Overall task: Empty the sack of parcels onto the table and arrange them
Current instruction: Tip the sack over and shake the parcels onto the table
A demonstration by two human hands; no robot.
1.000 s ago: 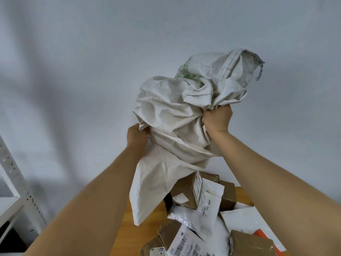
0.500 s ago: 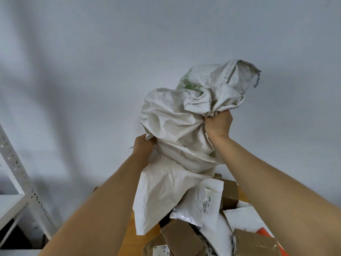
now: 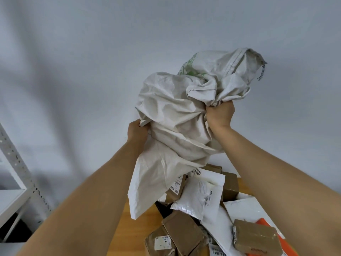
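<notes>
Both arms up, holding a crumpled off-white woven sack [image 3: 177, 115] above the table, bottom end bunched at the top, open mouth hanging down toward the pile. Left hand [image 3: 137, 131] grips the sack's left edge, fingers curled round the fabric. Right hand [image 3: 219, 115] is a tight fist clamped on a gathered wad of the sack, higher than the left. Green print shows on the upper part of the sack; a short thread dangles from its top right corner.

Surface: wooden table [image 3: 129, 228], light brown top, only a strip visible between the left forearm and the parcels. Parcels piled under and right of the sack's mouth, overlapping, not arranged. A white poly mailer [image 3: 201, 198] with a label lies tilted in the middle; a brown taped box [image 3: 229, 185] sits behind it, touching. Another brown box [image 3: 184, 235] lies in front at an angle, with a smaller labelled brown parcel [image 3: 159, 244] just beside it at the bottom edge. A brown wrapped parcel [image 3: 257, 237] rests at lower right on top of an orange item [image 3: 263, 223], mostly hidden. One labelled parcel pokes out right at the sack's lower edge; cannot tell if it touches the sack.

Room: plain pale grey wall [image 3: 92, 71] fills most of the view, soft shadows on it. White perforated metal shelving [image 3: 16, 169] at far left, well apart from the table.
</notes>
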